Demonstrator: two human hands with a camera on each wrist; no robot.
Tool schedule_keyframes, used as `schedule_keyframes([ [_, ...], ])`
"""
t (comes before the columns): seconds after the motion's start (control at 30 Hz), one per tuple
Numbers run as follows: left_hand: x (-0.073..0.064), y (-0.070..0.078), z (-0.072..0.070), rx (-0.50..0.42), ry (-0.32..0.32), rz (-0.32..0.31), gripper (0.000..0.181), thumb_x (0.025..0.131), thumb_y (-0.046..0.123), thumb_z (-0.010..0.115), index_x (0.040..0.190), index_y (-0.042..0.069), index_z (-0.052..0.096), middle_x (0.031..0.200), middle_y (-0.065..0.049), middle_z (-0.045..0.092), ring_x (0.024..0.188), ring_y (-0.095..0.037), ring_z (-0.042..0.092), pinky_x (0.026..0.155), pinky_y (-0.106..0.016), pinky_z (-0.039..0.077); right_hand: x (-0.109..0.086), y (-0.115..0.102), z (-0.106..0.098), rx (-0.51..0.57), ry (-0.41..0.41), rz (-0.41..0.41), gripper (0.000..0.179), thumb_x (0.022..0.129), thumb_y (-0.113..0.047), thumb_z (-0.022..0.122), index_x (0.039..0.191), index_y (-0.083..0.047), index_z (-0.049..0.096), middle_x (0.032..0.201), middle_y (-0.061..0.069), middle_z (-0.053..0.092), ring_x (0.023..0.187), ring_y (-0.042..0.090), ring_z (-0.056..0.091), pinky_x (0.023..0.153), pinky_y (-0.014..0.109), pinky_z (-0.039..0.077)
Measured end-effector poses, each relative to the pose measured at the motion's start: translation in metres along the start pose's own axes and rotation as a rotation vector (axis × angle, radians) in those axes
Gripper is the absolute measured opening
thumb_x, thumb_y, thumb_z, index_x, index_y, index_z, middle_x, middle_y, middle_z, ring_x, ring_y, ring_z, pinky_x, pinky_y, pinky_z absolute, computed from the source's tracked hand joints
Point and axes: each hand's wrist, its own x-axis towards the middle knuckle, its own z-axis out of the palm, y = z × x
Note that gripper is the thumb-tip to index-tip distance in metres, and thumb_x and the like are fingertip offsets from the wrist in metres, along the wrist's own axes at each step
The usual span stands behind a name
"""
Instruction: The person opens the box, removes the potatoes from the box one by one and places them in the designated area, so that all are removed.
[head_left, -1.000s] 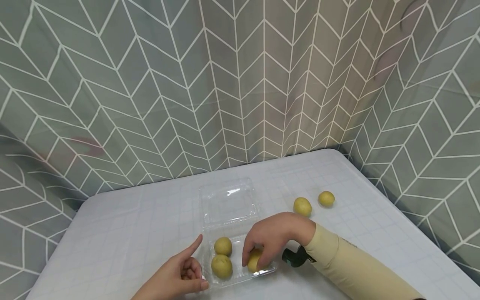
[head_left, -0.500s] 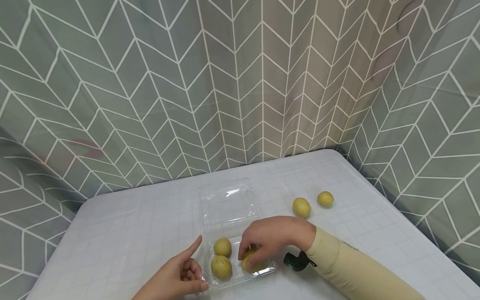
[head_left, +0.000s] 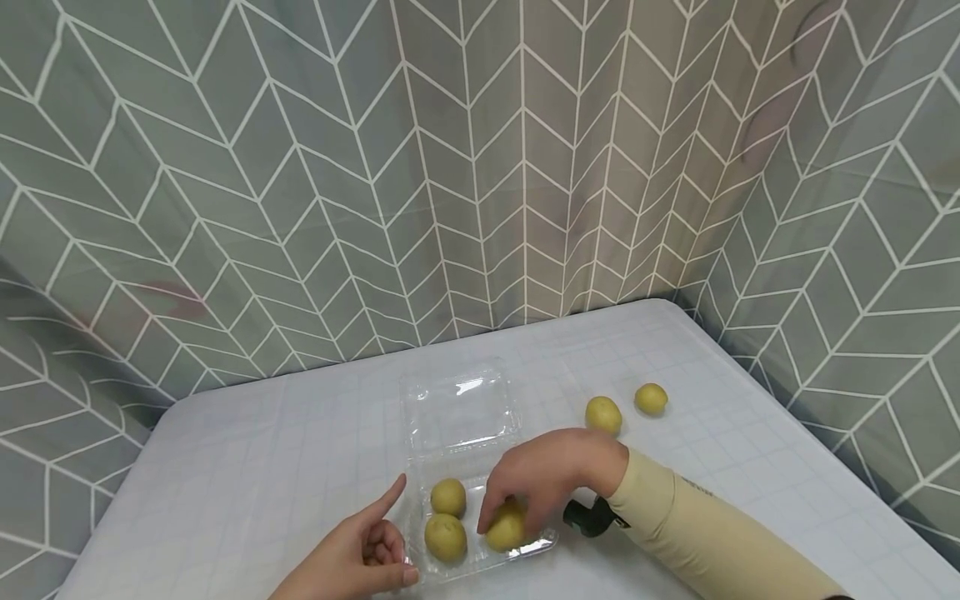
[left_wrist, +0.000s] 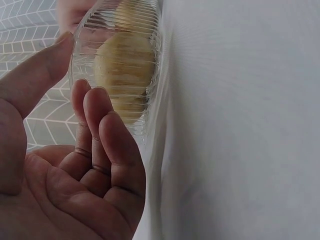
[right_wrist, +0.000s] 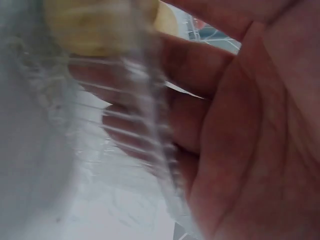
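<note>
A clear plastic clamshell container (head_left: 476, 571) lies with its lid folded back, away from me. Two potatoes (head_left: 446, 537) sit in the left part of its base, one behind the other. My right hand (head_left: 536, 475) reaches in from above and grips a third potato (head_left: 506, 527) in the right part of the base. Through the container's ribbed wall (right_wrist: 145, 120), the right wrist view shows some of its fingers, blurred. At the left end, my left hand (head_left: 356, 546) holds the container's edge with its thumb and curled fingers (left_wrist: 117, 135); one finger points away.
Two more potatoes, a larger one (head_left: 603, 414) and a smaller one (head_left: 651, 398), lie on the white cloth (head_left: 300, 433) at the right. The open lid (head_left: 459, 408) spreads out behind the base. A patterned curtain (head_left: 450, 167) hangs behind the table and at both sides.
My right hand has shifted the potato a little left, then slightly back right and nearer. More of that potato shows now. The left hand has stayed at the container's edge.
</note>
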Motion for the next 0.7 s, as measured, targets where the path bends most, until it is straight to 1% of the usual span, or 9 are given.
schedule_keyframes([
  [0.17,0.000,0.000,-0.001,-0.027,-0.006,-0.039,0.101,0.086,0.014,0.079,0.158,0.002,0.009,0.086,-0.007,0.060,0.074,-0.011,0.059,0.067,-0.021,0.050,0.005,0.000,0.006,-0.070,0.066,-0.008,0.044,0.081,-0.026,0.080,0.124,-0.031,0.069,0.099,-0.021,0.056,0.085,-0.006,0.048,0.078,0.007,0.037],
  [0.23,0.000,0.000,-0.001,-0.034,-0.007,-0.044,0.101,0.086,0.014,0.079,0.158,0.002,0.008,0.086,-0.008,0.061,0.074,-0.011,0.059,0.067,-0.021,0.050,0.007,0.001,0.009,-0.080,0.100,-0.016,0.044,0.082,-0.028,0.080,0.124,-0.030,0.069,0.097,-0.019,0.054,0.083,-0.005,0.047,0.076,0.007,0.036],
  [0.3,0.000,0.000,-0.002,-0.042,-0.010,-0.045,0.101,0.086,0.013,0.078,0.158,0.002,0.008,0.086,-0.008,0.061,0.074,-0.011,0.059,0.067,-0.021,0.050,0.010,0.001,0.011,-0.071,0.142,-0.023,0.044,0.081,-0.029,0.081,0.124,-0.029,0.069,0.098,-0.019,0.054,0.084,-0.006,0.046,0.076,0.006,0.036],
  [0.4,0.000,0.000,-0.002,-0.049,-0.012,-0.044,0.100,0.087,0.013,0.078,0.158,0.002,0.008,0.086,-0.008,0.061,0.073,-0.011,0.059,0.067,-0.021,0.050,0.013,0.002,0.014,-0.034,0.212,-0.019,0.046,0.080,-0.028,0.081,0.124,-0.026,0.068,0.101,-0.020,0.055,0.087,-0.008,0.048,0.079,0.007,0.037],
  [0.53,0.001,0.001,-0.001,-0.033,-0.011,-0.048,0.100,0.087,0.014,0.078,0.158,0.002,0.008,0.086,-0.007,0.062,0.073,-0.011,0.059,0.067,-0.021,0.050,0.013,0.005,0.017,0.055,0.299,0.004,0.045,0.080,-0.027,0.080,0.124,-0.026,0.067,0.106,-0.021,0.058,0.091,-0.007,0.050,0.082,0.010,0.040],
  [0.63,0.001,0.001,-0.001,-0.018,-0.008,-0.052,0.100,0.087,0.017,0.078,0.158,0.002,0.008,0.086,-0.006,0.063,0.074,-0.011,0.060,0.067,-0.021,0.050,0.012,0.009,0.018,0.113,0.357,-0.015,0.043,0.082,-0.027,0.078,0.124,-0.027,0.066,0.109,-0.021,0.058,0.093,-0.007,0.051,0.082,0.011,0.042],
  [0.7,0.002,0.001,-0.001,-0.022,-0.009,-0.059,0.100,0.087,0.017,0.078,0.158,0.002,0.008,0.087,-0.006,0.063,0.074,-0.010,0.059,0.067,-0.021,0.050,0.011,0.012,0.018,0.132,0.386,-0.040,0.041,0.085,-0.027,0.076,0.125,-0.028,0.065,0.110,-0.020,0.057,0.095,-0.007,0.051,0.083,0.011,0.042],
])
